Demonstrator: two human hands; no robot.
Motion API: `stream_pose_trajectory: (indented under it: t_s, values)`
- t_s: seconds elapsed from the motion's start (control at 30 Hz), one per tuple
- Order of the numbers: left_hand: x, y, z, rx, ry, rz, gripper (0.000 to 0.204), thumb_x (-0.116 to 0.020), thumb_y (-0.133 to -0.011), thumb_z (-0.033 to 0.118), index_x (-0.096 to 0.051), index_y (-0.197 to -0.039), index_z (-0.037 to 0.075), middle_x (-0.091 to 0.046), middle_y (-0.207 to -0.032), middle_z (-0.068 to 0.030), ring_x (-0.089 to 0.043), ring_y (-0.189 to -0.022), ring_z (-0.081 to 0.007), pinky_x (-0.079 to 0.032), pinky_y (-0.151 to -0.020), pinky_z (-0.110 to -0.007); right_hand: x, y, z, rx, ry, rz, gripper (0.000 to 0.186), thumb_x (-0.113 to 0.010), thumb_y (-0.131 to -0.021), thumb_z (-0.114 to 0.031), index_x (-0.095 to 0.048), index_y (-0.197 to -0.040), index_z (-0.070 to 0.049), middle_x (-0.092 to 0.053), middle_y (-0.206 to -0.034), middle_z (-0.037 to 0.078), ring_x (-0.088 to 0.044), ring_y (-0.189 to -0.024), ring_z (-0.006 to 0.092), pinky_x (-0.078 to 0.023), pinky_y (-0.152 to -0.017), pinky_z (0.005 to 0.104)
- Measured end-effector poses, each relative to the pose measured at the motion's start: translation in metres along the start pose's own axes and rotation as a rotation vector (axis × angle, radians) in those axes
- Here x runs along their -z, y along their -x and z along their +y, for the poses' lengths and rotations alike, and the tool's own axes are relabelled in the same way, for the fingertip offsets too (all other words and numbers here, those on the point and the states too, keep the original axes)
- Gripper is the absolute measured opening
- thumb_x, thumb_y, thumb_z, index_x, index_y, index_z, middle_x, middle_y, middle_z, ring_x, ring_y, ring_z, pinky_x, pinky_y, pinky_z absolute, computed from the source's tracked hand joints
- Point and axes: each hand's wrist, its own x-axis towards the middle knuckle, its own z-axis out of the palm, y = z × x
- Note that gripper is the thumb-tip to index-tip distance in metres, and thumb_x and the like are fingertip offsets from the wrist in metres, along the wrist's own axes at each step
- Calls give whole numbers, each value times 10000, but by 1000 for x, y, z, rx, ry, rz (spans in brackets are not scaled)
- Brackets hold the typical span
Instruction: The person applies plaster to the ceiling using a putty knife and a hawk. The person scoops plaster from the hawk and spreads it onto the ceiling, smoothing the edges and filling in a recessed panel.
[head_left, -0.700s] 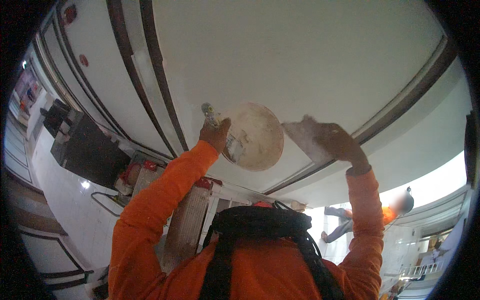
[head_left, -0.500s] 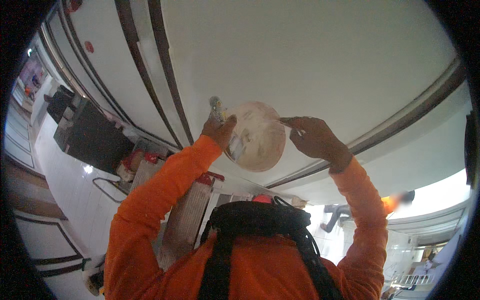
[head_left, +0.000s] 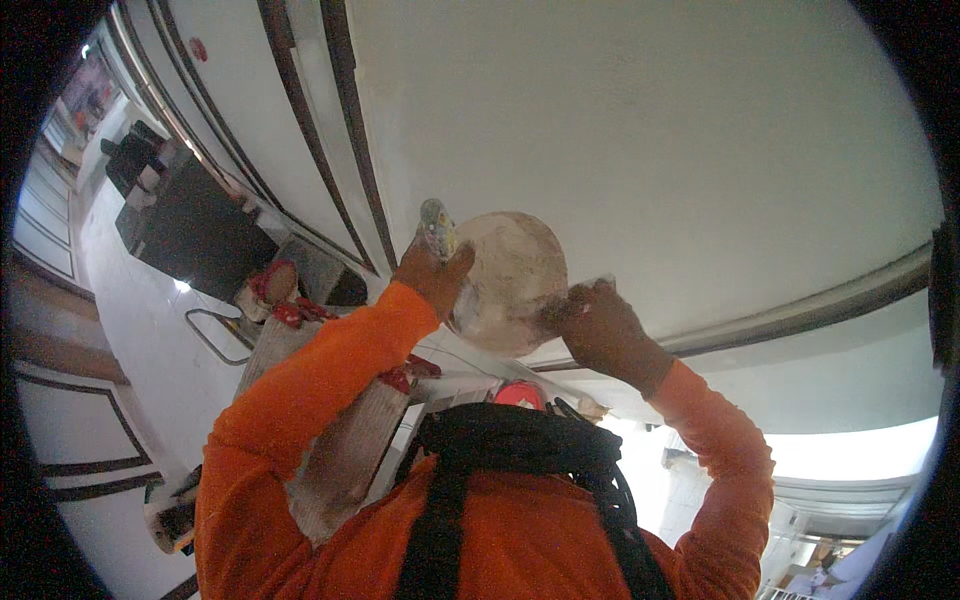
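Observation:
My left hand [head_left: 435, 278] is closed on the left rim of a round, shallow, pale beige tub [head_left: 520, 240], its inside smeared with whitish paste. Sticking up from the same hand is a speckled grey, rounded thing with yellow specks [head_left: 437, 228]; its kind is not clear. At the tub's lower right rim is my right hand [head_left: 600, 325], blurred, its fingers curled in. A thin flat tool is mostly hidden in that grip, and its working end does not show clearly. Both arms are raised in orange sleeves.
A large white wall panel [head_left: 650, 130] with dark trim fills the space ahead. Below my left arm lies a worn plank [head_left: 350, 460] with red clamp-like parts [head_left: 400, 375]. Farther left stand a dark box [head_left: 195, 220] and a bent metal frame [head_left: 215, 340].
My right hand has moved down and slightly left, from the tub's upper right rim to its lower right. The view has shifted, and the person seen at the right is out of sight.

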Motion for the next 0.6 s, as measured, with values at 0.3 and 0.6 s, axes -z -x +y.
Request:
stream_pose_trajectory:
  t_s: [0.3, 0.6]
  values:
    - [-6, -2, -13, -142, -75, 53, 487, -607, -825, 359, -421, -1116, 16, -557, -978, -148, -552, -902, -244, -452, -802, -348, 7, -55, 11, 35, -46, 233, 339, -547, -741, -76, -576, -1078, -107, -616, -904, 68, -553, -840, 254, -421, -731, 396]
    - [-4, -5, -19, -146, -248, 99, 467, -588, -828, 337, -421, -1117, 11, -544, -969, -159, -552, -911, -253, -448, -796, -364, -8, -22, -3, 77, -98, -13, 419, -531, -746, -113, -568, -1151, -213, -615, -1008, 75, -565, -828, 289, -454, -719, 427]
